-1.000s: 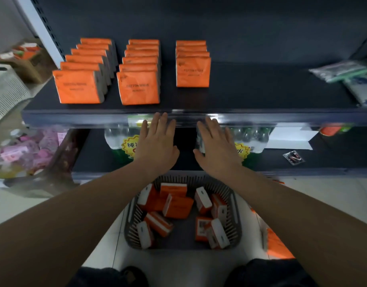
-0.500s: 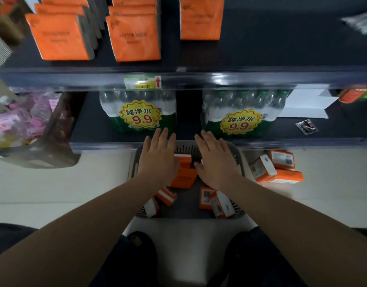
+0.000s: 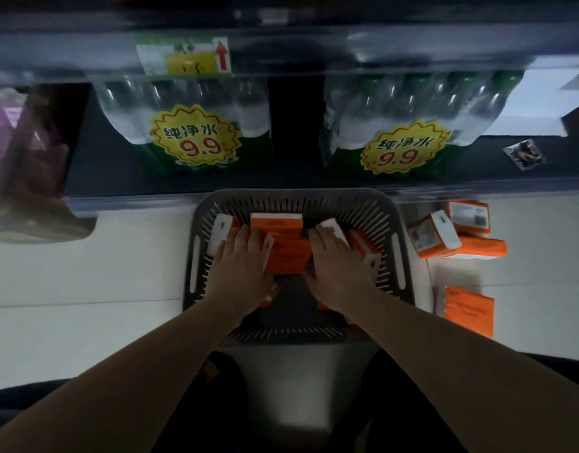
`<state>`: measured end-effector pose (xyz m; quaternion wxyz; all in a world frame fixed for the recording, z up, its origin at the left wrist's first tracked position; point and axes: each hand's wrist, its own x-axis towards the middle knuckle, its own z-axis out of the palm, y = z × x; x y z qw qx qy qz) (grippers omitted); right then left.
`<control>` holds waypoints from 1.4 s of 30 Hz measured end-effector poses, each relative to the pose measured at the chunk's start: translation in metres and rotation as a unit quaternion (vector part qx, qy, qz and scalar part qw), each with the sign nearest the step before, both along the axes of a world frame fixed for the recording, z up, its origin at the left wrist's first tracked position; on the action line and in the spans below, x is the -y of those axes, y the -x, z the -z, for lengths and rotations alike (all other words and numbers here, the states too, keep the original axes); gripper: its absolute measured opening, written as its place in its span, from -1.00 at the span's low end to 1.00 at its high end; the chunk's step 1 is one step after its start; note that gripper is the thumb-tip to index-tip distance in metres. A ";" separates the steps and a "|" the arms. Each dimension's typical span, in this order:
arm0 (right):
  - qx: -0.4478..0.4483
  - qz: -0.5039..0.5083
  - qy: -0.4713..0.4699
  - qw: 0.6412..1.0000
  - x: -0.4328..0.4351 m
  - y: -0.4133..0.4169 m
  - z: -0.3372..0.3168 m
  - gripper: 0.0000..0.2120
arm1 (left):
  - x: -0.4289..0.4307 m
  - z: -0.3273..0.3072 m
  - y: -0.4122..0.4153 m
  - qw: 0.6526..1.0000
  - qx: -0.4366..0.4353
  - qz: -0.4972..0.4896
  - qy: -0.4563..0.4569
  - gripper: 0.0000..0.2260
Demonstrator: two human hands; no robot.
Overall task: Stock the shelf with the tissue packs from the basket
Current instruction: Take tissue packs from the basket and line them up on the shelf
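Head view: left hand (image 3: 240,266) and right hand (image 3: 338,268) are laid flat, fingers together, on orange tissue packs (image 3: 289,253) inside one grey basket (image 3: 394,256); nothing is gripped. Four more packs (image 3: 469,308) are seen on the floor right of it. Two bottled-water bundles (image 3: 196,125) are counted on the lower shelf (image 3: 118,168).

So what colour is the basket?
Dark grey basket, with slotted sides; clearest in the head view.

A pale tiled floor (image 3: 85,273) runs under dark shelving in dim light. On the lower shelf (image 3: 118,165) stand two shrink-wrapped packs of water bottles (image 3: 196,125) (each with a yellow starburst tag reading 9.9). A price label (image 3: 183,57) hangs on the upper shelf edge.
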<state>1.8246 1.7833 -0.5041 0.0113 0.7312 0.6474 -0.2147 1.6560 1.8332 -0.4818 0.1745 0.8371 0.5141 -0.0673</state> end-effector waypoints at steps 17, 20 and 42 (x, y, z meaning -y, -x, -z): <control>-0.078 0.001 0.106 0.991 -0.055 -0.005 0.091 -0.35 | -0.067 0.068 -0.017 0.991 0.004 -0.070 0.110 -0.41; -0.082 0.034 0.131 0.987 -0.066 -0.006 0.101 -0.41 | -0.073 0.072 -0.018 0.992 0.001 -0.072 0.102 -0.41; -0.130 0.045 0.200 0.970 -0.064 -0.013 0.112 -0.64 | -0.088 0.083 -0.021 0.995 0.006 -0.066 0.074 -0.69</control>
